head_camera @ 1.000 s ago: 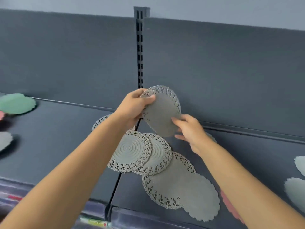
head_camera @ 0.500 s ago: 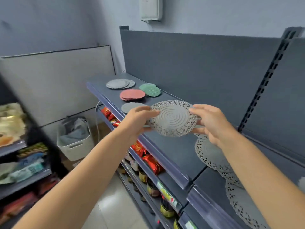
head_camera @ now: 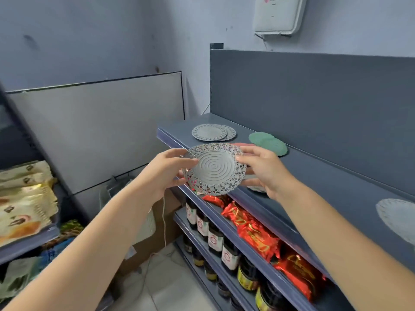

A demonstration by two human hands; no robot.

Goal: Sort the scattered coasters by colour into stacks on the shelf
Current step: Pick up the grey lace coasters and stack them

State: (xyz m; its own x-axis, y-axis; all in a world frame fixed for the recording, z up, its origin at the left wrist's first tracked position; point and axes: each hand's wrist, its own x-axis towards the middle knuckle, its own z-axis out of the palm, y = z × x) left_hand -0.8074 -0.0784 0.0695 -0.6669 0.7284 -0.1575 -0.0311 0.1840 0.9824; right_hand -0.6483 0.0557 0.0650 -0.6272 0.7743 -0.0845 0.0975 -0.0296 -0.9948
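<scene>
I hold a grey lace-edged coaster [head_camera: 214, 168] flat between both hands, above the front edge of the dark grey shelf [head_camera: 318, 176]. My left hand [head_camera: 167, 170] pinches its left rim and my right hand [head_camera: 263, 170] grips its right rim. At the shelf's far left end lies a grey coaster stack [head_camera: 212, 132]. A green coaster stack [head_camera: 268, 143] sits to its right, near the back panel. A sliver of a red coaster stack [head_camera: 241, 144] shows just behind the held coaster. Another grey coaster [head_camera: 398, 217] lies on the shelf at the right edge.
Below the top shelf, red snack packets [head_camera: 253, 230] and a row of dark jars [head_camera: 215, 239] fill lower shelves. A second rack with packaged goods [head_camera: 24, 198] stands at the left. A cardboard box [head_camera: 148, 239] rests on the tiled floor between them.
The view has swung left from the scattered grey coasters to the shelf's left end. The held coaster has travelled left with both hands, closer to the sorted stacks.
</scene>
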